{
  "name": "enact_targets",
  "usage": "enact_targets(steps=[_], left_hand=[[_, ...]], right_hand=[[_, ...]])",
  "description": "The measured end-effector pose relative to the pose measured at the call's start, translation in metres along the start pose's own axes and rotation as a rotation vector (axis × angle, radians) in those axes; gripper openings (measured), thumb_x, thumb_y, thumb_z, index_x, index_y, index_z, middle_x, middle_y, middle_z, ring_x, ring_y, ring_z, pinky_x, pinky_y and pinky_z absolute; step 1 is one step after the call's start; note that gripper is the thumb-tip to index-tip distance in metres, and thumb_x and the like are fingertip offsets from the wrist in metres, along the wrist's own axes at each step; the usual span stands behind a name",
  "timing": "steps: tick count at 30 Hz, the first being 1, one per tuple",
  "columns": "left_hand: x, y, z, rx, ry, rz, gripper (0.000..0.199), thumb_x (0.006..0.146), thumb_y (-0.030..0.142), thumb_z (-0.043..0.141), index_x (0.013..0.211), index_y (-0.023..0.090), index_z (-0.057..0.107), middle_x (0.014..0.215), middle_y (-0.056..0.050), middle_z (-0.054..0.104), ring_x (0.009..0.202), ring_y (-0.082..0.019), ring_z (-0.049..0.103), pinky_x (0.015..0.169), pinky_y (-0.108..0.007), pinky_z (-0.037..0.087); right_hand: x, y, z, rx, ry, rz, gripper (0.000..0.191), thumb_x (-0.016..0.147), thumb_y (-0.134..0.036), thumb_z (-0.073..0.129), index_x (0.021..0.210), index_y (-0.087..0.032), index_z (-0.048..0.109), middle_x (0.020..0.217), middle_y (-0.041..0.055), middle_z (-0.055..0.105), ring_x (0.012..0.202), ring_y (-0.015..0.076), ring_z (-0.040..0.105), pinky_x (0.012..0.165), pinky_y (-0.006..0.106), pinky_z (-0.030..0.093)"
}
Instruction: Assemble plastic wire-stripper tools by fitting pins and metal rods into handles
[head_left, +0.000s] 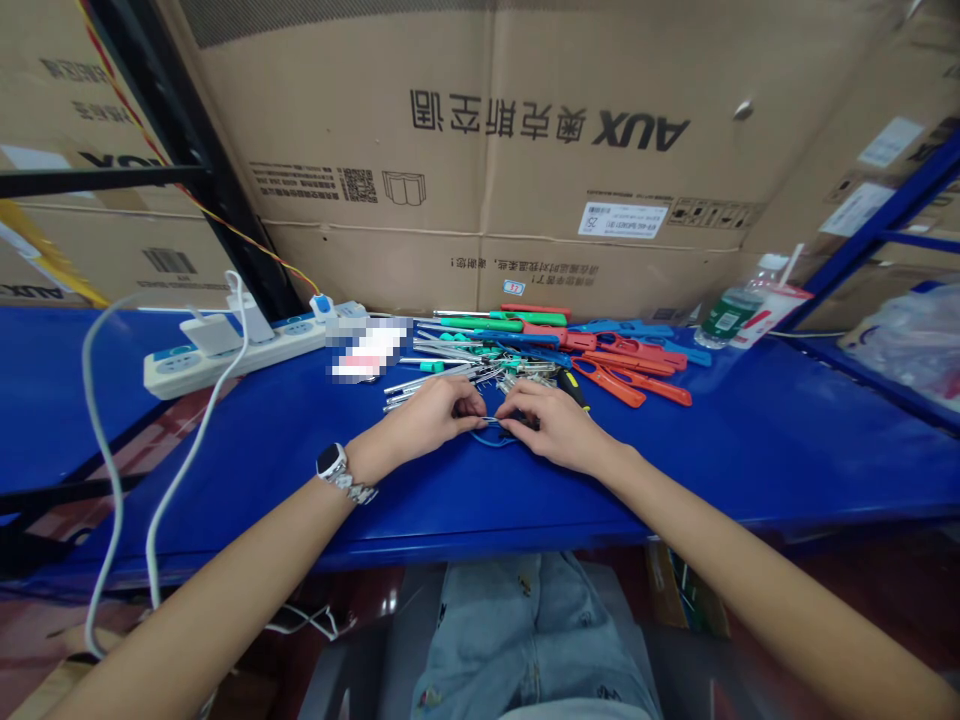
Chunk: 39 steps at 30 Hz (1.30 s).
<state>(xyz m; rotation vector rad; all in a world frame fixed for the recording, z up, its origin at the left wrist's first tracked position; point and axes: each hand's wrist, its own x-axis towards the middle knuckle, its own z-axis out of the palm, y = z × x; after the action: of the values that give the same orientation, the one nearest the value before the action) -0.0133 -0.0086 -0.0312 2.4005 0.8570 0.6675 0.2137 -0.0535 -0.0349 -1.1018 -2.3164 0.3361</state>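
Between my two hands, close above the blue tabletop, is a thin wire (491, 441) with a pale stretch and a blue loop hanging below. My left hand (442, 408), wearing a watch on its wrist, pinches one side of it. The fingertips of my right hand (546, 420) are closed on the other side. Just beyond my fingers lies a pile of small metal parts (525, 368), partly hidden by the hands. Metal tubes (427, 380) spread to the left of it. Red, orange, green and blue plastic lighter handles (611, 352) lie heaped behind and to the right.
A black-and-yellow screwdriver handle (573, 388) rests beside my right hand. A white power strip (217, 360) with plugs and cables lies left. A bottle (727, 312) and a cup (771, 310) stand at the back right. Cardboard (480, 180) walls off the back.
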Motion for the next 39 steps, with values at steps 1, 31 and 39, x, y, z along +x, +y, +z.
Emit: enact_targets(steps=[1,31,39], left_hand=[[0.0,0.0001,-0.0001,-0.001,-0.002,-0.003,0.013,0.086,0.028,0.07,0.087,0.016,0.07,0.08,-0.002,0.066,0.069,-0.013,0.059,0.064,-0.025,0.047],[-0.0009,0.0026,-0.0056,-0.043,-0.022,-0.006,0.015,0.088,0.029,0.069,0.083,0.015,0.07,0.077,-0.003,0.066,0.066,-0.013,0.059,0.063,-0.025,0.046],[-0.0012,0.0032,-0.0099,0.083,-0.016,0.098,0.012,0.094,0.022,0.064,0.089,0.016,0.074,0.088,-0.004,0.066,0.074,-0.013,0.061,0.07,-0.025,0.047]], right_hand=[[-0.0002,0.0,0.0001,0.004,0.005,0.003,0.008,0.094,-0.016,0.063,0.096,-0.019,0.071,0.1,0.0054,0.066,0.085,0.0167,0.062,0.074,0.03,0.047],[-0.0011,0.0001,0.0007,0.052,0.038,0.029,0.006,0.092,-0.015,0.066,0.094,-0.019,0.071,0.094,0.0035,0.064,0.077,0.0141,0.058,0.071,0.028,0.044],[0.0005,0.002,0.0016,0.071,0.047,0.031,0.011,0.092,-0.015,0.067,0.091,-0.019,0.076,0.096,0.005,0.068,0.084,0.0167,0.064,0.077,0.031,0.047]])
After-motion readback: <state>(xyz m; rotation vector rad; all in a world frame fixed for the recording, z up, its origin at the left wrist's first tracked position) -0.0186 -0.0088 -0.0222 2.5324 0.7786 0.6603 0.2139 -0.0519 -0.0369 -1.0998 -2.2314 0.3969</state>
